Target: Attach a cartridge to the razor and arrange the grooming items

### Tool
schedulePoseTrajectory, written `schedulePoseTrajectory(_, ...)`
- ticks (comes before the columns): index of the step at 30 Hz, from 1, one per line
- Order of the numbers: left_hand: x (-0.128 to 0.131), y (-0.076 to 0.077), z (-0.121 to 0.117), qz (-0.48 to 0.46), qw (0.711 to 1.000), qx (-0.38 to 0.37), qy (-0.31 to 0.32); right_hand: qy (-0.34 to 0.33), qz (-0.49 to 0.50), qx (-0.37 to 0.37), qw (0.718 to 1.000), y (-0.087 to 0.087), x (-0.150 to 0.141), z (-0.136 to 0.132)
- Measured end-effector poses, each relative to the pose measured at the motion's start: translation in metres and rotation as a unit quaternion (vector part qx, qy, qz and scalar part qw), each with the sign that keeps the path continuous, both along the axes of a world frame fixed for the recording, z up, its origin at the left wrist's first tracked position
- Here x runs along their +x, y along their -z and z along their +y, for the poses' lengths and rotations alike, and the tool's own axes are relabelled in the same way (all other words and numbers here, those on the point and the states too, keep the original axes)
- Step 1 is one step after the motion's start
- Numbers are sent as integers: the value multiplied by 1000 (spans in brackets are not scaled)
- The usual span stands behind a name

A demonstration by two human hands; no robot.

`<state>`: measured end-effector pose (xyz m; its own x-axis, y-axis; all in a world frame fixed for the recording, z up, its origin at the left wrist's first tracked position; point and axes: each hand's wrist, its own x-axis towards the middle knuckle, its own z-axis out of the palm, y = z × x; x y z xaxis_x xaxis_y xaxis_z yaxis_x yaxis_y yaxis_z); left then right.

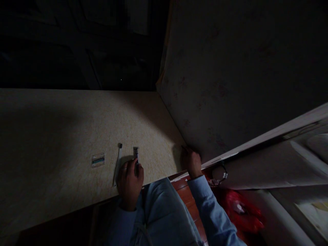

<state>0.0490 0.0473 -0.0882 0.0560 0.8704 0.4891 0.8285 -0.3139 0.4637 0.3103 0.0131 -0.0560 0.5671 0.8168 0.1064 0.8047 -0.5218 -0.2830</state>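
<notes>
My left hand (pixel 129 182) rests at the table's front edge, thumb and index finger closed around the dark handle of a razor (pixel 136 153). The razor lies with its head pointing away from me. Just left of it is a toothbrush (pixel 118 164) with a pale handle and dark bristles, its lower end beside my hand. Farther left sits a small clear plastic case (pixel 98 160) with a blue-and-dark strip inside, probably a blade cartridge. By the wall at the table's right corner, my right hand (pixel 192 162) has its fingers curled in shadow; a thin dark tip shows at them.
The pale marbled table (pixel 77 130) runs off to the left. A flowered wall panel (pixel 220 85) borders it on the right, and a dark framed panel stands behind. Below right are a red plastic bag (pixel 243 212), a black cable (pixel 225 172) and reddish flooring (pixel 186 198).
</notes>
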Motion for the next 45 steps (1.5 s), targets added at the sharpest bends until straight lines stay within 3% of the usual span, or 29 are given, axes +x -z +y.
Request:
schedulePoseTrajectory(9,0,-1,0,1,1000,1,6,-24,21,29,999,4,4,-4)
schedulePoseTrajectory(20,1,-2,0,0,1000,-3,6,-27,7,-52,998,-3,3,-3)
schedulePoseTrajectory(28,0,3,2,-14,999,35,16,-51,-26,69,996,16,5,-8)
schedulePoseTrajectory(45,0,4,0,-2,1000,25,12,40,-21,129,991,31,-3,-5)
